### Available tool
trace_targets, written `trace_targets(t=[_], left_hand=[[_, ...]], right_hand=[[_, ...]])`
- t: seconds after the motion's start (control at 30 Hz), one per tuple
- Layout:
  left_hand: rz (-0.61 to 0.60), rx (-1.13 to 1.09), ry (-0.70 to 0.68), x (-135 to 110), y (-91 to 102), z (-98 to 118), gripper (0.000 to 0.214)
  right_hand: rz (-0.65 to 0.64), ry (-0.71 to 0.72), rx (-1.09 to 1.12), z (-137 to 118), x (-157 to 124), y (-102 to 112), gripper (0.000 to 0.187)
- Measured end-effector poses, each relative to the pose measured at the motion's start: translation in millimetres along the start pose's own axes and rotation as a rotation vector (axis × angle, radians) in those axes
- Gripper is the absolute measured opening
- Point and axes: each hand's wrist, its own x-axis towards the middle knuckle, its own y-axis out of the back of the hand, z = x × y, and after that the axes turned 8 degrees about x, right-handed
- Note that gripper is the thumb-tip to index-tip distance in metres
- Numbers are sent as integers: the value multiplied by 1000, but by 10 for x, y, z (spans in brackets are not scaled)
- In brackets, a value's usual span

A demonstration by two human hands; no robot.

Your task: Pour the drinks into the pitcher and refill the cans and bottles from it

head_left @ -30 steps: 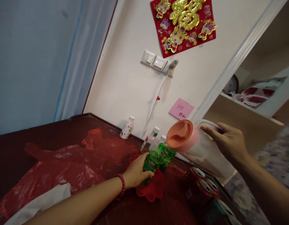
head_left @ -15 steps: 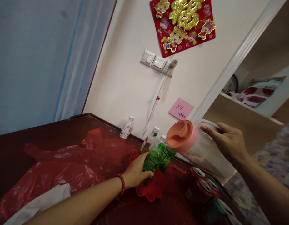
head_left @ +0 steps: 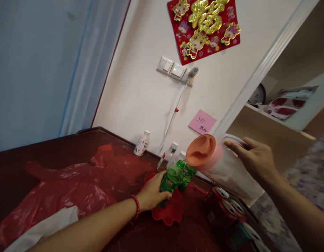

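Note:
My left hand [head_left: 153,191], a red bead bracelet [head_left: 137,207] at its wrist, is wrapped round a green plastic bottle [head_left: 172,177]. The bottle leans slightly to the right over a red scalloped dish [head_left: 169,211]; whether its base touches the dish is hidden. My right hand [head_left: 252,159] grips the handle of a translucent pitcher [head_left: 231,171]. That pitcher is tipped to the left, its orange lid [head_left: 201,151] close above the bottle's neck. I cannot make out any liquid between lid and bottle.
Another green bottle [head_left: 187,176] and a clear bottle [head_left: 167,156] stand behind the held one. Farther left is a small white bottle [head_left: 142,143]. Opened drink cans [head_left: 226,206] stand at right. A red plastic bag [head_left: 72,185] and white cloth [head_left: 50,224] lie at left.
Almost nothing differs. Both hands keep their grip, with the pitcher still tipped beside the green bottle; the whole view has shifted very slightly.

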Motion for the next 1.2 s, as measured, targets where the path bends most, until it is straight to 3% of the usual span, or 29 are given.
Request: trace_targets(t=[1.2], left_hand=[[-4, -8, -8, 4, 7, -3, 71]], right_hand=[[-7, 4, 36, -63, -3, -1, 60]])
